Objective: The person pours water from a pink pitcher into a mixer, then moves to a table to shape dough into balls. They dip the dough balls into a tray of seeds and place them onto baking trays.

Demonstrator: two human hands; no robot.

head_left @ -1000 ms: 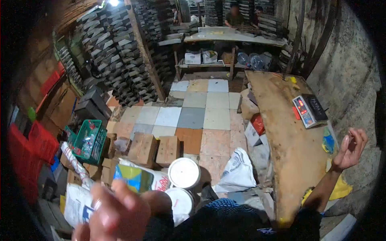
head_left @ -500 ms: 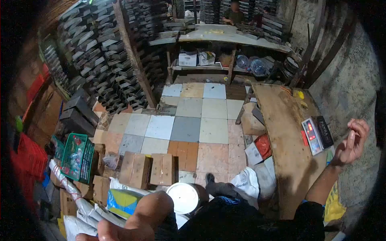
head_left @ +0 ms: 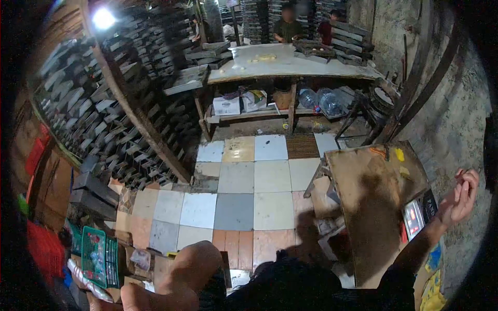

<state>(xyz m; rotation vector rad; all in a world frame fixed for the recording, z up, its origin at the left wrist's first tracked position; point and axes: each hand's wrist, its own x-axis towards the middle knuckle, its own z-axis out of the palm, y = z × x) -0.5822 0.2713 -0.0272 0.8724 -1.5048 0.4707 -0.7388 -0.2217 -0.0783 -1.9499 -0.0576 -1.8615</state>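
My right hand [head_left: 460, 197] is raised at the right, near the wall, with its fingers curled in and nothing visible in them. Just left of it, on the wooden table [head_left: 358, 207], is a digital scale [head_left: 413, 218] with a lit red display and a dark side marked with letters. My right forearm partly covers the scale's near end. At the bottom left, my left hand [head_left: 132, 298] is cut off by the frame edge, its fingers mostly hidden. Nearest to it are a green plastic crate [head_left: 94, 259] and a clear plastic bag [head_left: 141, 259].
Yellow pieces [head_left: 399, 154] lie at the table's far end. A wooden post [head_left: 137, 111] stands before stacked grey trays [head_left: 78, 98]. Beyond the tiled floor [head_left: 236, 210], a long worktable [head_left: 290, 67] has a person [head_left: 287, 28] behind it. Large clear bottles [head_left: 330, 101] sit on its lower shelf.
The view has tilted up, bringing a bright lamp into sight and dropping the white bucket and sacks out of it. My right hand has turned, its fingers still curled.
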